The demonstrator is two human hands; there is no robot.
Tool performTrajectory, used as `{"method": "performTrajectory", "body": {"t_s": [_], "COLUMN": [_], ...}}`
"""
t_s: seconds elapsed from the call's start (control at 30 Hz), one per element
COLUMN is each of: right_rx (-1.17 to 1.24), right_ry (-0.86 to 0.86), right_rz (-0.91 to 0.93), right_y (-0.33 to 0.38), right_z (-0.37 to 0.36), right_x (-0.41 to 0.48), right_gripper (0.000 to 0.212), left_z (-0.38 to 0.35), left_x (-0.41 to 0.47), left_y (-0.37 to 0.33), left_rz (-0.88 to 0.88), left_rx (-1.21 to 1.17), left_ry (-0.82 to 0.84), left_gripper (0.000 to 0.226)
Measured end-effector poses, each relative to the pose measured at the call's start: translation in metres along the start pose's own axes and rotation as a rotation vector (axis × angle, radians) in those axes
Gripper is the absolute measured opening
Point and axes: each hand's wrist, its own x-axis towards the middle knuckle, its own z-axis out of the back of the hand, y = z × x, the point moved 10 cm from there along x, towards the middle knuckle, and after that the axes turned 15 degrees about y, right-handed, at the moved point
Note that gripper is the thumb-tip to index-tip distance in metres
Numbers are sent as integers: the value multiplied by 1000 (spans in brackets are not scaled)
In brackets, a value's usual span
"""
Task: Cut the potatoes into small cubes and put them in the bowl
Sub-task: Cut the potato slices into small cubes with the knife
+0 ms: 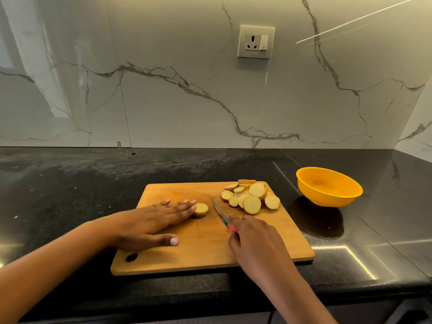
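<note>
Head view: knife [219, 212] in right hand [254, 239]

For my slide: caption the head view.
Left hand touches a potato stub on the wooden board; right hand grips a red-handled knife, slices piled near the orange bowl.

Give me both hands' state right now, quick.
Left hand: open, fingers flat, tips touching the potato piece.
Right hand: closed, gripping the knife.
</note>
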Motion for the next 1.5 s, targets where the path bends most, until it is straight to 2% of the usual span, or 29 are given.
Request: {"method": "performTrajectory", "body": {"t_s": [0.2,0.5,0.83,1.0,1.13,1.3,1.5], "right_rx": [27,-35,-144,-197,-197,-170,-104], "right_ry": [15,-43,-3,108,147,97,7], "right_rz": [15,32,19,-1,21,24,5], "right_y": [1,17,33,43,45,37,27], "right_z": [1,3,-8,-18,-20,-20,-8], "right_x": [1,1,8,26,19,-3,6], "right_gripper": [41,48,48,41,44,53,49], "left_z": [9,9,10,10,11,11,11], "left_x": [-1,7,10,9,8,8,4], "left_y": [10,12,14,15,12,13,16], "left_rz": [-126,-250,-263,-252,-250,-249,-279], "left_rx": [75,97,100,94,94,127,115], "left_ry": [0,-16,-38,-38,-47,-58,-151], "left_gripper": [97,90,92,91,89,85,84]}}
